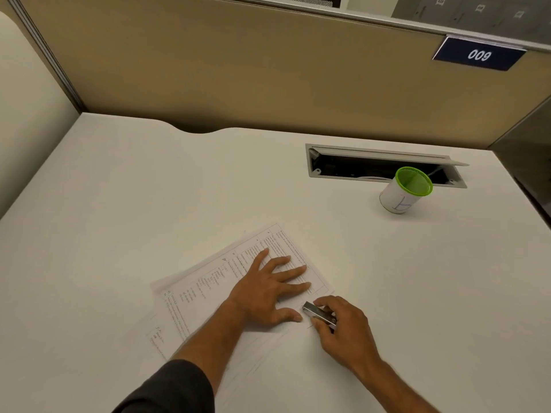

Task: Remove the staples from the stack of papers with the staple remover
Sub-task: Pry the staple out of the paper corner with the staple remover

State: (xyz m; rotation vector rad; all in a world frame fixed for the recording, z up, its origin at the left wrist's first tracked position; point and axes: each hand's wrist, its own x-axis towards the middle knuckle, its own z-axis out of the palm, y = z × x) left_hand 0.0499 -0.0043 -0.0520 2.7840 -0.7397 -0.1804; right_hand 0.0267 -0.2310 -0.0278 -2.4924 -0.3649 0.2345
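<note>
A stack of printed papers (208,290) lies slanted on the white desk (119,204), its sheets slightly fanned. My left hand (268,289) rests flat on the top sheet with fingers spread, pressing it down. My right hand (343,329) grips a small metal staple remover (317,313) between thumb and fingers. The tool's tip sits at the stack's right corner, just right of my left thumb. I cannot make out a staple under the tool.
A white cup with a green rim (402,190) stands at the back right, in front of an open cable tray slot (381,165) in the desk. Beige partition walls (238,70) close off the back and left.
</note>
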